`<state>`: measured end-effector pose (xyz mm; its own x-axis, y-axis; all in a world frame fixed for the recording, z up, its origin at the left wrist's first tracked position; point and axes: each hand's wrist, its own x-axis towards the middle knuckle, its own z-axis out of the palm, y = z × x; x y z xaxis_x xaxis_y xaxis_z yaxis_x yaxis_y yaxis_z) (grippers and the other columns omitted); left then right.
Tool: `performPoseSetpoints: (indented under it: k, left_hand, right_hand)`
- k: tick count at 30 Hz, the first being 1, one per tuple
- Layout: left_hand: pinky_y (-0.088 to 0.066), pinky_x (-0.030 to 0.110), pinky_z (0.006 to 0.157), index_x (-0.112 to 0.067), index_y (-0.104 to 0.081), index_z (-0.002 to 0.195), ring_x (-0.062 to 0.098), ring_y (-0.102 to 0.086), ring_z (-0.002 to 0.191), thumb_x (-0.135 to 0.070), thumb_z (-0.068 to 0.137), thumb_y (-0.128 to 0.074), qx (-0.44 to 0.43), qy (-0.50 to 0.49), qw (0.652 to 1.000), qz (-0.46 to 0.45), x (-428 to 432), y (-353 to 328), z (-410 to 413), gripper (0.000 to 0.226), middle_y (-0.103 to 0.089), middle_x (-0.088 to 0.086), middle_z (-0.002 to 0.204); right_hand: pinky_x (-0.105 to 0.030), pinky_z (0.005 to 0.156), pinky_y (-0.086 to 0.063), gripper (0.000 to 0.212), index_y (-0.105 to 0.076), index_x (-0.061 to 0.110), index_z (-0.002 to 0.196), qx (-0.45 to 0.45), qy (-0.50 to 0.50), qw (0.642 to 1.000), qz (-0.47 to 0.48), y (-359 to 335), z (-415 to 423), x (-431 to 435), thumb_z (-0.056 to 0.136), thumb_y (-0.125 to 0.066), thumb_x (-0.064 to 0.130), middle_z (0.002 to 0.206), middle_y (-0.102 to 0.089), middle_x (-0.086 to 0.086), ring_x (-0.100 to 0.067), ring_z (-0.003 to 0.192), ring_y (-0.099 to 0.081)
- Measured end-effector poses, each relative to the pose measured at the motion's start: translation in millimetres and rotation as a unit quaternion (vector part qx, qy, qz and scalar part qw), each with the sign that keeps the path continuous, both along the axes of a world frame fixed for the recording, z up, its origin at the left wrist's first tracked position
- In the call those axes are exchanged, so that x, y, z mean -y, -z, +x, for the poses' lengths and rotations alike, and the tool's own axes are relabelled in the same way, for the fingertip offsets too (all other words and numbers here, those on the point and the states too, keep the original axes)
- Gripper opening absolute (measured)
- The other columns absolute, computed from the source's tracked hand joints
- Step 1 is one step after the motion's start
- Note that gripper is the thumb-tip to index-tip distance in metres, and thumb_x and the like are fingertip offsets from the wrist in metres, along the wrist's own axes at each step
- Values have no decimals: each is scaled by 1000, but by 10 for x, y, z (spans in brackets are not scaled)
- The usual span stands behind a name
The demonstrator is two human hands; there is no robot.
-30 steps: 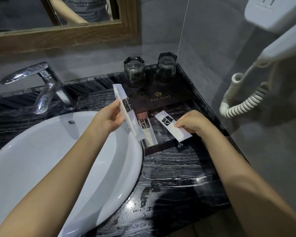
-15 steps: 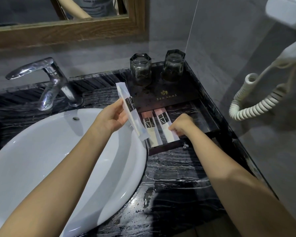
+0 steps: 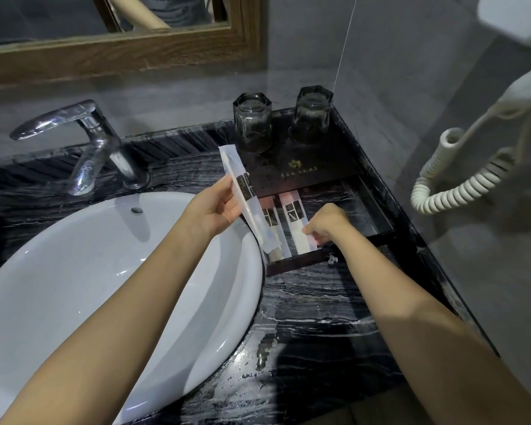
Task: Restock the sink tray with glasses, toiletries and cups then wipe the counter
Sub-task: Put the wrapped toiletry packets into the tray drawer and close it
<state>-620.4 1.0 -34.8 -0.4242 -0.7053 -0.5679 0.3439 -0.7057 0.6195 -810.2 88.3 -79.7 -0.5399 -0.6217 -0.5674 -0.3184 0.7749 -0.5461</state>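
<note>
- Head view: tap (image 3: 83, 142) and basin (image 3: 89, 271) at worktop's left.
- Left hand (image 3: 210, 211) grips a long packet (image 3: 247, 200), held ready above the tray (image 3: 301, 260).
- Right hand (image 3: 325, 223) pinches a sachet (image 3: 296, 222), squaring it beside another by the tray's front edge.
- Two glasses (image 3: 253, 122) stand upturned at its back edge.

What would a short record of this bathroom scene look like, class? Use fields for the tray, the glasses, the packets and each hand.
tray: dark amenity tray on the black marble counter, right of the basin
glasses: two glasses upside down at the tray's back
packets: two flat packets side by side in the tray
left hand: holds a long clear packet above the tray's left edge
right hand: fingertips on the right flat packet
</note>
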Motion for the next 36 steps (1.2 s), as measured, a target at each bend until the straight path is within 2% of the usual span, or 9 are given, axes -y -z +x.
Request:
performPoseSetpoints:
  k: [5,10,13,15,18,21,26,31,36]
  left_hand:
    - [-59,40,73,-9,-67,97,19,-73,74,-14,91,-56,-5,5,1000,1,-13,-7,-41,14,-75,7,80]
    - [-59,39,76,-10,-67,103,19,-73,78,-14,91,-55,-15,12,1000,-8,-57,-28,-94,17,-76,7,84]
    - [-59,36,76,-11,-66,106,17,-73,77,-14,92,-53,-45,32,998,-35,-109,-83,-149,19,-76,6,84]
    - [-58,34,78,-12,-66,104,15,-72,77,-15,93,-51,-69,48,995,-57,-154,-140,-200,19,-76,4,85]
    - [-58,32,81,-8,-65,103,14,-71,81,-19,94,-49,-90,75,989,-91,-210,-233,-273,22,-74,4,91]
    - [-59,34,80,-5,-63,106,17,-70,88,-25,93,-52,-60,88,985,-136,-244,-294,-315,27,-72,6,100]
    - [-59,30,76,-9,-66,91,15,-70,80,-11,90,-55,37,64,972,-223,-235,-350,-341,11,-70,5,91]
    - [-60,29,73,-7,-66,83,14,-70,69,-8,90,-56,59,34,979,-192,-253,-382,-384,12,-72,5,73]
    - [-60,28,67,-6,-63,81,14,-69,66,-4,90,-54,43,-9,989,-139,-310,-353,-448,13,-71,4,66]
  right_hand:
    - [-44,77,-60,22,-65,-5,91,-18,-19,1000,13,-2,-6,-21,75,-74,7,93,-71,-19,-31,83,-72]
    - [-28,56,-45,28,-56,8,70,-167,-76,983,-19,-180,98,-89,86,-65,30,78,-58,-5,-24,72,-57]
    - [-37,79,-54,42,-66,1,94,44,-67,981,-179,-418,228,-200,93,-51,40,90,-68,-9,-24,85,-63]
    - [-34,84,-53,43,-68,9,90,174,-85,962,-192,-564,337,-297,92,-48,47,81,-65,-1,-15,79,-60]
    - [-23,65,-42,24,-69,20,79,158,-110,958,-211,-651,385,-381,92,-55,36,71,-48,-1,-11,67,-44]
    - [-17,57,-38,20,-64,15,70,150,-72,957,-239,-702,362,-431,86,-65,28,65,-51,3,-8,61,-45]
    - [-22,63,-41,21,-67,12,77,155,-48,954,-252,-698,295,-511,83,-68,32,73,-56,2,-10,68,-50]
    - [-15,62,-50,13,-74,16,92,169,18,935,-312,-678,221,-574,88,-64,24,80,-68,10,-4,74,-60]
    - [-27,73,-51,11,-74,17,83,201,91,911,-349,-625,246,-648,87,-65,20,81,-71,1,-15,79,-63]
